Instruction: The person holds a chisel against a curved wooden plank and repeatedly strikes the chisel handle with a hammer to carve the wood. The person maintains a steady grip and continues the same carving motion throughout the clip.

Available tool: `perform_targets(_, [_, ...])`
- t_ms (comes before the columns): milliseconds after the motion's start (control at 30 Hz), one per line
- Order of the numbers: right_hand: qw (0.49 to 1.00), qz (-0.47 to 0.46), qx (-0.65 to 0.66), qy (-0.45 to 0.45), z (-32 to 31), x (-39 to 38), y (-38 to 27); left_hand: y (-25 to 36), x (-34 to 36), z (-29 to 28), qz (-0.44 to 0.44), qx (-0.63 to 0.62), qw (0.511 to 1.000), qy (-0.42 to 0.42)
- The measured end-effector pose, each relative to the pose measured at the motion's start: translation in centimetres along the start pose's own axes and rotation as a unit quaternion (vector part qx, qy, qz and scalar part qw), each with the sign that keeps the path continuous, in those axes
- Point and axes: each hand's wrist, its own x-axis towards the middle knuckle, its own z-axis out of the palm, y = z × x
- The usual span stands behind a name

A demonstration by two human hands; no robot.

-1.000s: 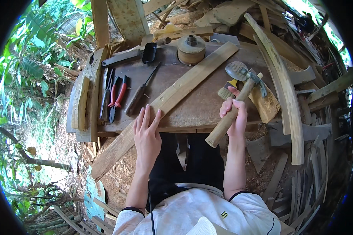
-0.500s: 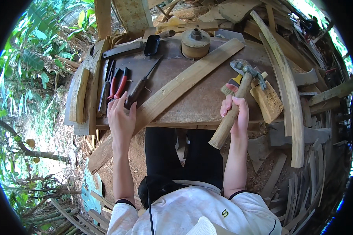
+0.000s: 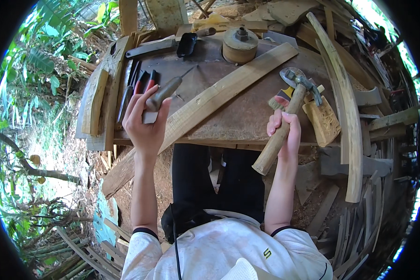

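Note:
My left hand (image 3: 144,121) grips the dark handle of a screwdriver (image 3: 165,93) between thumb and fingers. Its thin shaft points away and to the right, over the table. The wooden handle of a claw hammer (image 3: 284,126) is wrapped by my right hand (image 3: 284,130), its metal head up and away from me. Between my hands a long wooden plank (image 3: 219,98) lies diagonally across the table, its near end past the front edge. Just beyond my left fingers lie red-handled pliers (image 3: 150,80). Near the hammer head are a paintbrush (image 3: 276,102) and a rough wood block (image 3: 323,123).
Along the table's (image 3: 205,128) far side are a large blade-like tool (image 3: 151,48), a black tray (image 3: 187,45) and a round wooden piece (image 3: 240,49) with a bolt on top. Boards (image 3: 112,88) line the left edge; a long curved stick (image 3: 345,102) lies at the right.
My left hand has closed on the screwdriver and tilted its handle up off the table. My right hand keeps its hold on the hammer. The view has shifted slightly.

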Motion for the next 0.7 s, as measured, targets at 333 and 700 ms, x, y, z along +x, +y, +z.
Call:
perform_targets(333, [1.000,0.006,0.000,-0.004,0.1,0.1,0.0,1.5,3.5,5.6,-0.052,-0.378,0.924,-0.036])
perform_targets(700, [1.000,0.009,0.007,-0.001,0.1,0.0,0.2,7.0,1.6,3.9,0.091,-0.388,0.917,0.018])
